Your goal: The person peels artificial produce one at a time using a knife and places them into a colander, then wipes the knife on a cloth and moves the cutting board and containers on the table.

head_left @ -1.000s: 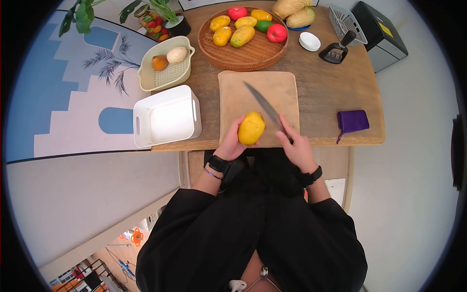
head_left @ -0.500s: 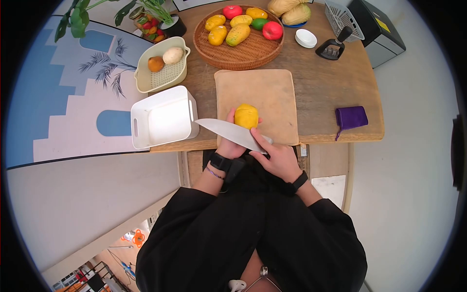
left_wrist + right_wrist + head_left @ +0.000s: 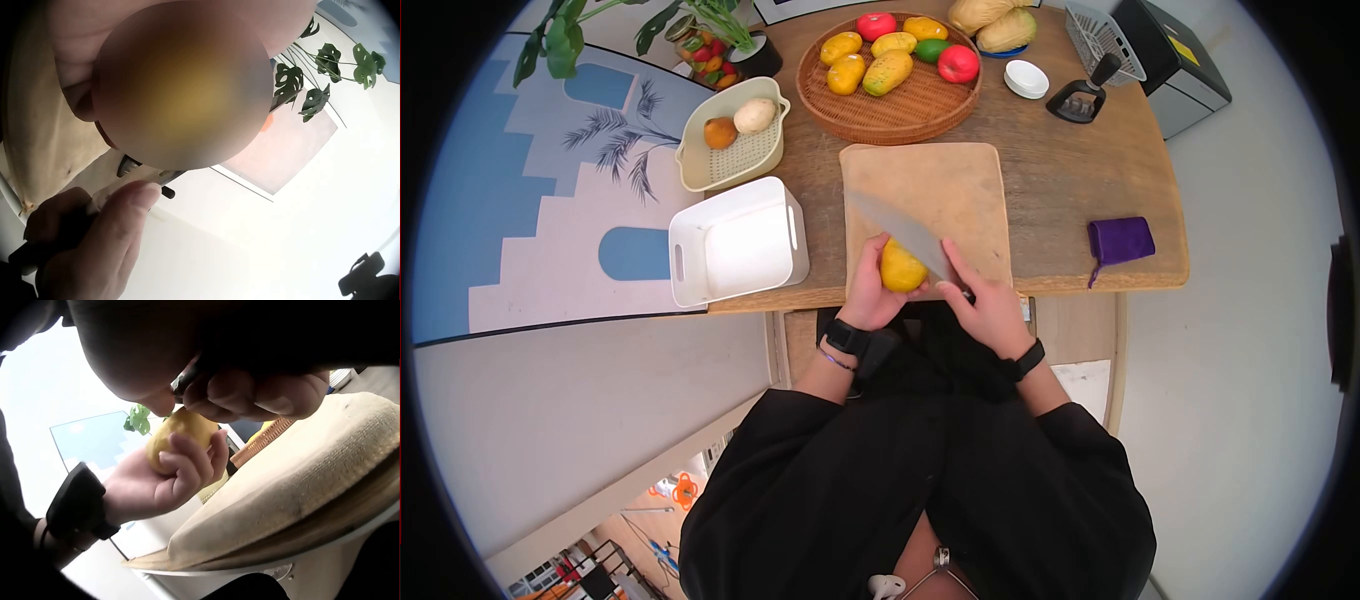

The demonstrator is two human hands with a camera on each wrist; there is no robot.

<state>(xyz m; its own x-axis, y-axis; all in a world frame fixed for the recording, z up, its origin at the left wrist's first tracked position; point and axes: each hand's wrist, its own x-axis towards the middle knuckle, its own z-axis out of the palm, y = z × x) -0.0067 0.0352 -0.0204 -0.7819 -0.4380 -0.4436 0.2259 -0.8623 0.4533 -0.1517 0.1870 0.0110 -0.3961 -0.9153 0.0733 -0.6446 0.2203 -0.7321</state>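
My left hand [image 3: 870, 290] grips a yellow mango [image 3: 899, 268] at the near edge of the wooden cutting board [image 3: 945, 190]; the fruit also fills the left wrist view as a blurred yellow mango [image 3: 181, 84] and shows in the right wrist view, mango [image 3: 181, 434], with the left hand's fingers [image 3: 187, 465] curled round it. My right hand [image 3: 990, 305] holds a large knife [image 3: 900, 228] by its handle. The blade lies across the mango's top, pointing up and left over the board.
A white bin [image 3: 738, 240] stands left of the board, a cream colander [image 3: 730, 135] with two items behind it. A wicker tray [image 3: 890, 95] of fruit sits at the back. A purple cloth [image 3: 1122, 240], a knife sharpener [image 3: 1082, 95], a small white dish [image 3: 1027, 78] lie right.
The knife swung from pointing far left, below the mango, to lying across the fruit's top. The mango moved nearer to the board's front edge with my left hand.
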